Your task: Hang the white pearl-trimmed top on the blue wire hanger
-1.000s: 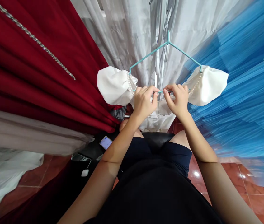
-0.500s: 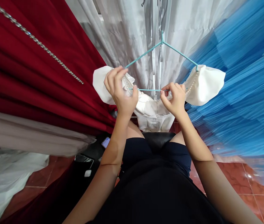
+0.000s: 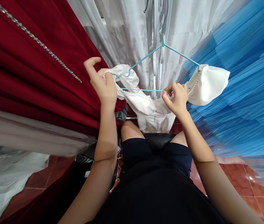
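Note:
A white dress (image 3: pixel 143 105) with pearl-beaded edging and puffed sleeves hangs on a thin turquoise hanger (image 3: pixel 146 56). My left hand (image 3: pixel 104 84) is closed on the dress's left sleeve, pinching the beaded strap edge with the index finger raised, and draws it out past the hanger's left end. With fingertips together, my right hand (image 3: pixel 176 96) pinches the hanger's bottom bar near its right part. The right sleeve (image 3: pixel 212 84) sits over the hanger's right end, beside that hand. The lower part of the dress drops in front of my knees.
A dark red draped gown (image 3: pixel 52 62) with a rhinestone strand (image 3: pixel 43 46) fills the left side. White garments (image 3: pixel 132 31) hang behind the hanger, and blue tulle (image 3: pixel 246 93) spreads on the right. Red tiles (image 3: pixel 234 177) cover the floor. A phone (image 3: pixel 118 150) is partly hidden by my left arm.
My left hand has moved left, pulling the left sleeve and its beaded strap outward so the hanger's left end now shows. My right hand stays at the bar, shifted only slightly.

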`<state>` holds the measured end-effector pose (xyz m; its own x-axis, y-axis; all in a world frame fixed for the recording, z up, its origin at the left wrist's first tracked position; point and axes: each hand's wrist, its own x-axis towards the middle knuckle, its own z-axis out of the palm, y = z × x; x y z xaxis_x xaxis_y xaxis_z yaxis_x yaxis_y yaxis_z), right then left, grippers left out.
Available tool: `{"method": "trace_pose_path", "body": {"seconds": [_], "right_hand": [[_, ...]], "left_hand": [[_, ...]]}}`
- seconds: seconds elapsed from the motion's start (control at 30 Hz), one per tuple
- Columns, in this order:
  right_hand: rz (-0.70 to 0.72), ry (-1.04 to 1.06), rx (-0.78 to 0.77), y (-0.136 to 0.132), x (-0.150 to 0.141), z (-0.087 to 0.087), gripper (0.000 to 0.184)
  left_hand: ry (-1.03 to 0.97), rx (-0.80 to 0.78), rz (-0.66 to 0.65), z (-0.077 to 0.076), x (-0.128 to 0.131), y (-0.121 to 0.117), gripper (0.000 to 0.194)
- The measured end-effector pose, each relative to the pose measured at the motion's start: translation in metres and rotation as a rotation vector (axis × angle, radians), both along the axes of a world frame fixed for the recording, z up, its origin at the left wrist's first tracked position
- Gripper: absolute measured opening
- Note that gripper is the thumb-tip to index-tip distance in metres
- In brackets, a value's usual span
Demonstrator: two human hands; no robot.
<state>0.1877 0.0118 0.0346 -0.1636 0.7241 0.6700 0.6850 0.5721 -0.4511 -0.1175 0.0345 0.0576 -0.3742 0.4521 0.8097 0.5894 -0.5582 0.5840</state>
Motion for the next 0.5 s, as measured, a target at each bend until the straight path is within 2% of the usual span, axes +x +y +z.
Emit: {"method": "trace_pose_path", "body": {"seconds": [0.13, 0.23, 0.4, 0.5], "right_hand": [[0.004, 0.01, -0.027, 0.001, -0.004, 0.002, 0.009], [0.021, 0.021, -0.046, 0.002, -0.007, 0.002, 0.009], [0.053, 0.039, -0.047, 0.004, -0.006, -0.001, 0.011], [0.125, 0.054, -0.05, 0.003, -0.005, -0.001, 0.015]], "left_hand": [[-0.106, 0.104, -0.003, -0.006, -0.037, 0.005, 0.019], [-0.13, 0.087, 0.042, -0.018, -0.041, -0.01, 0.02], [-0.09, -0.035, 0.067, -0.05, -0.006, -0.057, 0.012], [0.092, -0.074, 0.025, -0.062, 0.023, -0.078, 0.009]]}}
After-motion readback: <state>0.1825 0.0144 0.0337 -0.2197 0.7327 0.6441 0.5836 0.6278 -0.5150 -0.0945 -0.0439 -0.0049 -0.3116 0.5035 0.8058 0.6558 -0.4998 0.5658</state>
